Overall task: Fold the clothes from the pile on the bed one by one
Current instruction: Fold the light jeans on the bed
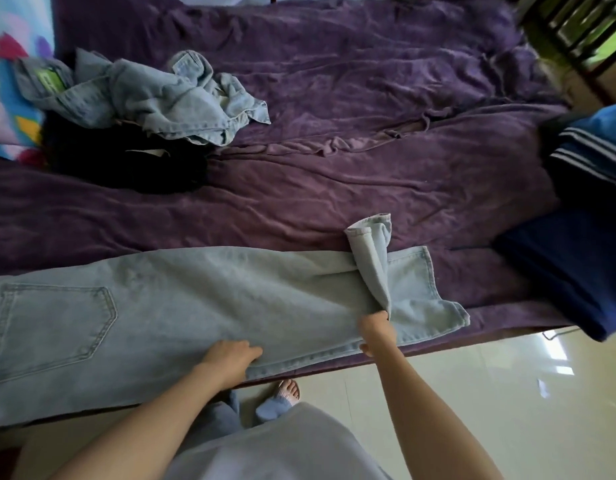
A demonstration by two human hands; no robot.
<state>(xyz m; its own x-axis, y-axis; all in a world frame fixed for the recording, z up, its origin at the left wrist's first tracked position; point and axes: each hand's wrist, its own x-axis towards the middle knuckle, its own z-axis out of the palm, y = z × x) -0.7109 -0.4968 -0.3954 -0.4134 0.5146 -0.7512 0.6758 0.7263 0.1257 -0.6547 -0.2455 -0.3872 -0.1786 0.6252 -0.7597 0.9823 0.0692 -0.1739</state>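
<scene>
Two hands at work on one pair of jeans (182, 306), light blue denim, laid lengthwise along the near edge of the bed (334, 98). Back pocket faced up at the left end; hems lay at the right. My left hand (230, 358) lay on the jeans' near seam, fingers curled into the cloth, grip closed on the denim edge. My right hand (376, 329) pinched the upper leg near its hem, grip narrow and holding that fold; the hem (369, 233) stood raised and curled over, above the lower leg, which stayed flat on the bed.

Pile (137, 109): crumpled light denim pieces at the far left of the bed, resting partly on a black garment (126, 168). One piece showed a green label (48, 79).

Blanket (334, 188): purple, rumpled, covering the bed.

Right edge: dark blue cloth (569, 271) with a striped blue item (587, 147) above it, well apart from the jeans.

Far left: bright patterned fabric (8, 64).

Below the bed: glossy tile floor (473, 393) and my foot (287, 393).
</scene>
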